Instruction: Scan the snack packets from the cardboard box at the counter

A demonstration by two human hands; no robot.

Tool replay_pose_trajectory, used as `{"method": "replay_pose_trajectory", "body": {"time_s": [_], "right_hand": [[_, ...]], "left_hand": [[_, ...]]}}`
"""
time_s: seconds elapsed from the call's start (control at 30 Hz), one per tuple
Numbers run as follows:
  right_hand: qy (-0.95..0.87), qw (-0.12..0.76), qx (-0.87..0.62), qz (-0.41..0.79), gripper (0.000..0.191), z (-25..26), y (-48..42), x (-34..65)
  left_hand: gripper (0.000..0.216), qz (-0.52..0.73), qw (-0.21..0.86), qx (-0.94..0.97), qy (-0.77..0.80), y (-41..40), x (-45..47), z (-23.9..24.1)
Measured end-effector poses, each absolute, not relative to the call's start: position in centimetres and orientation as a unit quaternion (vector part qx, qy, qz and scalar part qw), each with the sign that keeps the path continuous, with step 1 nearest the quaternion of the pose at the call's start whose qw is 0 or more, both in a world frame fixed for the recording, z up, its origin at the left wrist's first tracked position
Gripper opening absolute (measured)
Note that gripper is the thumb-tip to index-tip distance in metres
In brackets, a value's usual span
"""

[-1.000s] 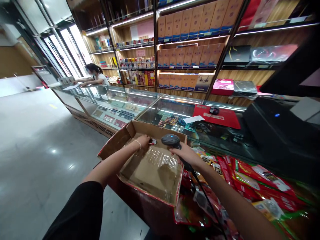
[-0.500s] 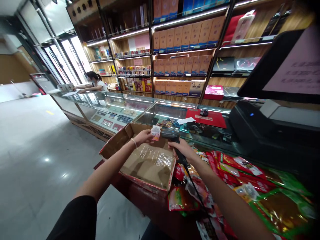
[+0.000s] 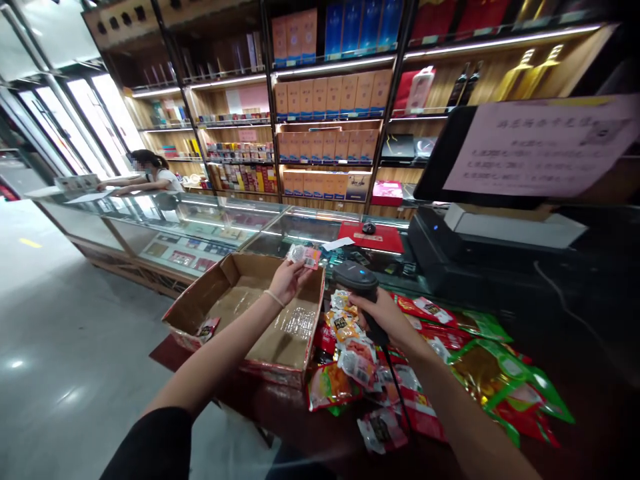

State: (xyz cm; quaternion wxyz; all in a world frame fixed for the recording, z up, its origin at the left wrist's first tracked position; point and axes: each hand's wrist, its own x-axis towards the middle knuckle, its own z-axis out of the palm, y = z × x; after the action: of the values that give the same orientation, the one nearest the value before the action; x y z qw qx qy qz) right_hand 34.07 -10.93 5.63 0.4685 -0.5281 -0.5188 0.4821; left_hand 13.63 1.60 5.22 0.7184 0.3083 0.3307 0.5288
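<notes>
My left hand [image 3: 290,283] pinches a small pink and white snack packet [image 3: 304,256] above the far right rim of an open cardboard box [image 3: 250,320]. A small red and dark packet [image 3: 207,329] lies in the box's near left corner. In my right hand [image 3: 385,317] is a black barcode scanner [image 3: 356,277], gripped by its handle, its head turned toward the left hand. The scanner's cord hangs down over a pile of snack packets. Among these are a yellow packet [image 3: 344,325] and a red and green bag [image 3: 333,385].
Green and red snack bags [image 3: 493,370] lie right of my right forearm. Behind stand a glass display counter [image 3: 225,217] with a red mat [image 3: 373,237] and a black register with a screen [image 3: 470,153]. Another person [image 3: 160,177] leans on the counter at far left.
The packet in my left hand has turned and now lies more sideways. My right hand and scanner have drawn slightly back from it. The view has swung right, showing more of the register screen.
</notes>
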Motion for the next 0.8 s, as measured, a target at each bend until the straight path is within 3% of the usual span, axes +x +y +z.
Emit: {"method": "replay_pose_trajectory", "body": {"time_s": [0.2, 0.53, 0.67, 0.8], "right_hand": [[-0.523, 0.447, -0.547, 0.477, 0.03, 5.1, -12.3, 35.3], [-0.505, 0.467, -0.563, 0.458, 0.026, 4.5, -13.9, 37.5], [-0.468, 0.499, -0.564, 0.462, 0.028, 4.0, -15.4, 40.2], [-0.42, 0.532, -0.576, 0.458, 0.029, 3.4, -17.0, 42.6]], "left_hand": [[0.01, 0.539, 0.726, 0.293, 0.311, 1.1, 16.8, 3.8], [0.021, 0.517, 0.676, 0.385, 0.356, 0.0, 18.5, 2.2], [0.02, 0.455, 0.564, 0.561, 0.4, 0.0, 19.7, 1.7], [0.004, 0.297, 0.319, 0.809, 0.394, -0.5, 21.9, 1.2]]}}
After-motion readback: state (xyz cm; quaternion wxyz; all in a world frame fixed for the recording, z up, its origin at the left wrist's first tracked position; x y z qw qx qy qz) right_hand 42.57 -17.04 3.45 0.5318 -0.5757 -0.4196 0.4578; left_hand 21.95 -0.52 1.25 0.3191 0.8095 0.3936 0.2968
